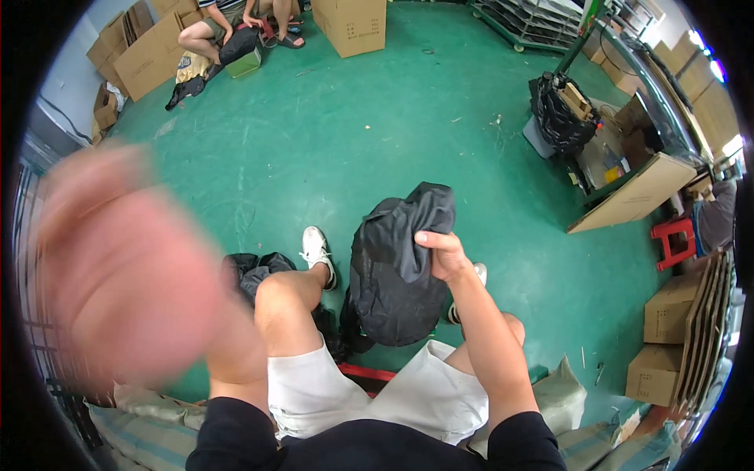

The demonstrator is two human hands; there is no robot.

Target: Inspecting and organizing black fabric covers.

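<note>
My right hand (444, 253) is closed round a bunched fold of thin black fabric (424, 216), thumb on top. That fabric lies over the upper end of a rounded black bag-like bundle (397, 306), which rests between my knees. I cannot tell whether fabric and bundle are one piece. Raised close to the camera at the left, my left hand (129, 267) is large and smeared by motion, so its fingers cannot be made out. More crumpled black fabric (259, 271) lies on the floor beside my left leg.
Another person (236, 20) sits at the far left near cardboard boxes (349, 27). On the right stand a black-lined bin (561, 118), a leaning cardboard sheet (632, 192), a red stool (673, 242) and stacked cartons (656, 377). Woven sacks (141, 436) lie behind me.
</note>
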